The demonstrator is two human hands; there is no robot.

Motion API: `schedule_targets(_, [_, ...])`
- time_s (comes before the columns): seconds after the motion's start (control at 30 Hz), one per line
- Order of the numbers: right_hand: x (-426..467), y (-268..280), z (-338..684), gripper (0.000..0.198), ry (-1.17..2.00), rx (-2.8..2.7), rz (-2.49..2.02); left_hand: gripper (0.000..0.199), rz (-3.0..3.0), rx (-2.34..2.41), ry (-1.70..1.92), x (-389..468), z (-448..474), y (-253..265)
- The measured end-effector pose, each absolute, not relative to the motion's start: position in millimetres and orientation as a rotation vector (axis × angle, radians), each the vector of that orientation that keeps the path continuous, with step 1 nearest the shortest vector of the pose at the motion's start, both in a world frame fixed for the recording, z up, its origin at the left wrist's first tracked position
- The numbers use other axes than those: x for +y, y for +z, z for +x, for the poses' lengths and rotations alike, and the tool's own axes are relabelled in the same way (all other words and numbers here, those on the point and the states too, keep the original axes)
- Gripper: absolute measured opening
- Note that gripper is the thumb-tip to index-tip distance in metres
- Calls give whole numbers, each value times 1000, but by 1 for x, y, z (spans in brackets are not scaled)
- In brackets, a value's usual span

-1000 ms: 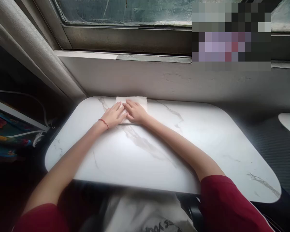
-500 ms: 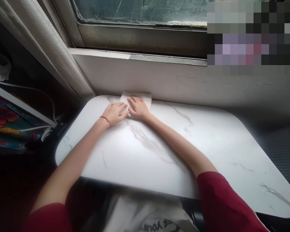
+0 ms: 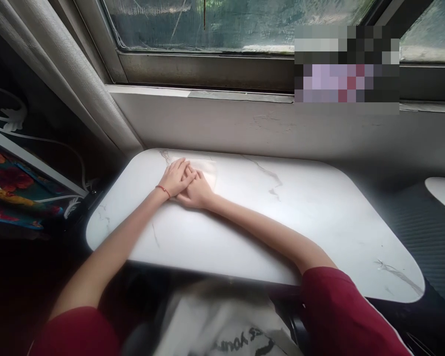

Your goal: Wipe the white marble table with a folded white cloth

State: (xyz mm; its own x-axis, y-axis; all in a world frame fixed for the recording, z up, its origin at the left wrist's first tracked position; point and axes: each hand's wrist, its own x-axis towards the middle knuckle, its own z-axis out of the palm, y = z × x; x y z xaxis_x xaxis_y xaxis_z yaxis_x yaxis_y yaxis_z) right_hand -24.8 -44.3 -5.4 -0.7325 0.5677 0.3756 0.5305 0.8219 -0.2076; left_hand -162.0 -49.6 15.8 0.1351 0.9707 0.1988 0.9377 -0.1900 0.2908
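Cloth (image 3: 207,172) lies on the table (image 3: 356,222), near its far edge and left of the middle, partly covered. White, veined and round-cornered, the table stands against the wall (image 3: 222,118), below a window (image 3: 244,24). Red sleeves (image 3: 341,301) cover the upper arms. Right hand (image 3: 197,192) rests on the cloth; its fingers are partly hidden, so whether they pinch it I cannot tell. Left hand (image 3: 174,179) overlaps it, fingers (image 3: 179,165) extended and close together. Red bracelet (image 3: 163,190) circles the left wrist.
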Motion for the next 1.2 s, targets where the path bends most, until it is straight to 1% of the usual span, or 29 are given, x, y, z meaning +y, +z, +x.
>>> schedule_targets(0.1, [-76, -6, -13, 77, 135, -2581, -792, 63, 2311, 1896, 478, -78, -156, 15])
schedule_targets(0.23, [-118, 3, 17, 79, 105, -2707, -670, 60, 2326, 1823, 477, -134, -150, 15])
schedule_targets(0.27, [-125, 9, 26, 77, 104, -2755, -611, 59, 2323, 1787, 473, -148, -150, 15])
schedule_targets(0.3, [-130, 16, 34, 71, 116, -2799, -548, 58, 2318, 1746, 465, -162, -149, 16])
schedule_targets(0.37, [-133, 30, 48, 51, 181, -2862, -474, 59, 2304, 1681, 440, -183, -147, 17])
schedule_targets(0.43, [-131, 41, 57, 34, 248, -2882, -512, 62, 2284, 1683, 433, -197, -141, 19])
schedule_targets(0.53, [-128, 42, 59, 25, 259, -2812, -588, 66, 2238, 1766, 463, -203, -128, 19])
schedule_targets(0.6, [-127, 36, 60, 29, 248, -2731, -522, 67, 2203, 1817, 494, -203, -117, 16])
schedule_targets(0.7, [-124, 28, 66, 45, 294, -2649, -336, 70, 2146, 1931, 576, -201, -101, 5])
schedule_targets(0.77, [-119, 26, 71, 57, 379, -2610, -223, 75, 2123, 2022, 642, -202, -92, -3])
schedule_targets(0.83, [-113, 25, 73, 65, 464, -2575, -155, 80, 2141, 2082, 671, -204, -83, -8])
schedule_targets(0.9, [-109, 20, 69, 65, 470, -2574, -139, 79, 2186, 2105, 634, -204, -78, -10])
schedule_targets(1.03, [-113, 5, 47, 54, 279, -2660, -134, 71, 2245, 2119, 522, -206, -80, -8])
schedule_targets(1.2, [-130, -5, 14, 55, 108, -2667, -125, 85, 2318, 2176, 544, -226, -111, -12])
